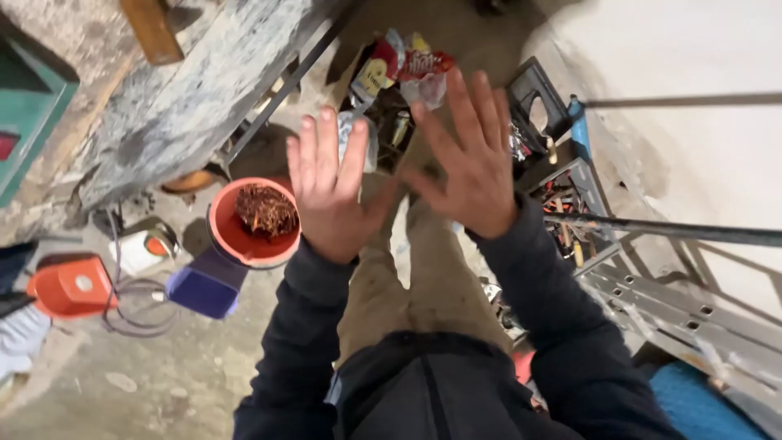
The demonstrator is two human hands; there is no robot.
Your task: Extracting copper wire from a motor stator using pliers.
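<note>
I look straight down my own body at a concrete floor. My left hand (330, 183) is held out flat, fingers spread, holding nothing. My right hand (471, 159) is beside it, also flat with fingers apart and empty; the thumbs nearly meet. Both arms wear dark sleeves. Just left of my left hand stands a red bucket (236, 236) with a clump of brown fibrous material (265, 210) in it. Beyond the hands lie crumpled red and yellow snack wrappers (403, 65).
A purple tub (204, 287) sits by the bucket, an orange box (72, 285) with cables farther left. A rough stone slab (179, 98) leans at upper left. At right are a blue tool tray (570, 179), metal rods (668, 230) and a ladder (684, 314).
</note>
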